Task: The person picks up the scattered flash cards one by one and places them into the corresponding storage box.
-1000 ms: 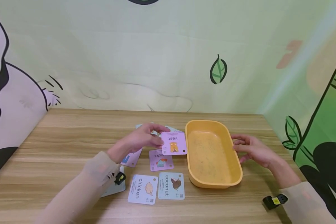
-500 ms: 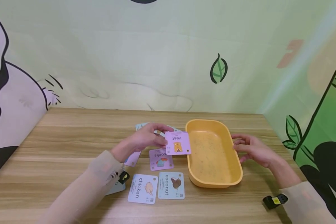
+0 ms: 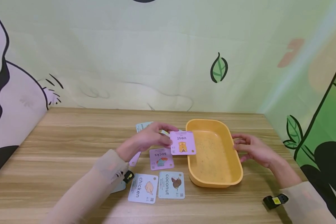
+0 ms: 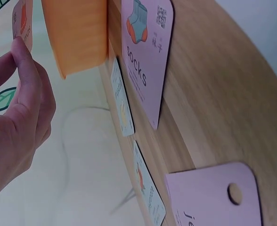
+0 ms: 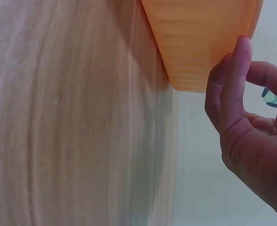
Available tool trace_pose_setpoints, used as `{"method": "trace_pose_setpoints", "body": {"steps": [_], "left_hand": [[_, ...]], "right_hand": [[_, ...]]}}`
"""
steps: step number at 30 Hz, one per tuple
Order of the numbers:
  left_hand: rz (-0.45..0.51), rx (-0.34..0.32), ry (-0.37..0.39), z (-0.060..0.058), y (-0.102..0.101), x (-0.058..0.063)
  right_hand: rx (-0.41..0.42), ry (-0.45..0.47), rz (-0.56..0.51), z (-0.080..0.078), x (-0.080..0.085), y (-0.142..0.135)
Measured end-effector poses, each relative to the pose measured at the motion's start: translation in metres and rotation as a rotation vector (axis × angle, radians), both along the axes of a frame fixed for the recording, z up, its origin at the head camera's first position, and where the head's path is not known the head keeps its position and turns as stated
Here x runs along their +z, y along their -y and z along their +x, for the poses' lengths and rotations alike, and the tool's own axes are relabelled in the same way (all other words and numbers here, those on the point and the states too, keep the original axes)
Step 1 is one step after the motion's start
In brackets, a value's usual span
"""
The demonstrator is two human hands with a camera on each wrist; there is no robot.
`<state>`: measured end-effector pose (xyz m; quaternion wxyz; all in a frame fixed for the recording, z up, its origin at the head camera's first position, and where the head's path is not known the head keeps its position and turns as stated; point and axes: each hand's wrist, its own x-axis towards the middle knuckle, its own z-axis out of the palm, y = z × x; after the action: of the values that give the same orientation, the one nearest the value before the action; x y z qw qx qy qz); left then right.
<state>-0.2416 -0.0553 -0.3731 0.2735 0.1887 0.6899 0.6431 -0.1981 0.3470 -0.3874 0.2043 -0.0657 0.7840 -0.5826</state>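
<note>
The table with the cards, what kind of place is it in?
Perhaps a playroom or learning corner: picture cards on a table, and a backdrop with cartoon leaves.

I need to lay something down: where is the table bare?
Left of the left sleeve, the table is bare; so is the patch between coconut card, yellow tray and right wrist camera. Cards crowd around the left hand.

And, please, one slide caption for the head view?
Left hand holds the vest card near the yellow tray; right hand touches the tray's right side.
</note>
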Motion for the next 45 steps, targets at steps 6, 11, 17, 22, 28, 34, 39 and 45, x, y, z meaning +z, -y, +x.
{"method": "trace_pose_setpoints", "body": {"steps": [6,11,17,22,28,34,39,45], "left_hand": [[-0.006,0.014,0.006,0.0,-0.005,0.0],[-0.019,0.012,0.007,0.0,-0.008,0.0],[-0.031,0.004,0.03,0.0,-0.013,0.004],[-0.022,0.007,0.051,0.0,-0.018,0.005],[0.0,-0.001,0.049,0.0,-0.023,0.004],[0.009,-0.007,0.045,0.0,-0.028,0.004],[-0.002,-0.011,0.035,0.0,-0.034,0.004],[0.013,-0.028,0.025,0.001,-0.039,0.002]], "right_hand": [[-0.002,0.004,0.006,0.0,0.001,0.0],[-0.003,0.009,0.005,0.0,0.0,0.001],[0.0,0.002,-0.003,0.001,0.001,0.0],[0.009,-0.002,-0.014,0.002,0.001,0.0],[0.004,0.003,-0.018,0.003,0.003,0.001],[0.006,0.007,-0.027,0.003,0.003,0.001],[0.006,0.006,-0.035,0.003,0.003,0.001],[0.006,0.006,-0.038,0.002,0.002,0.001]]}}
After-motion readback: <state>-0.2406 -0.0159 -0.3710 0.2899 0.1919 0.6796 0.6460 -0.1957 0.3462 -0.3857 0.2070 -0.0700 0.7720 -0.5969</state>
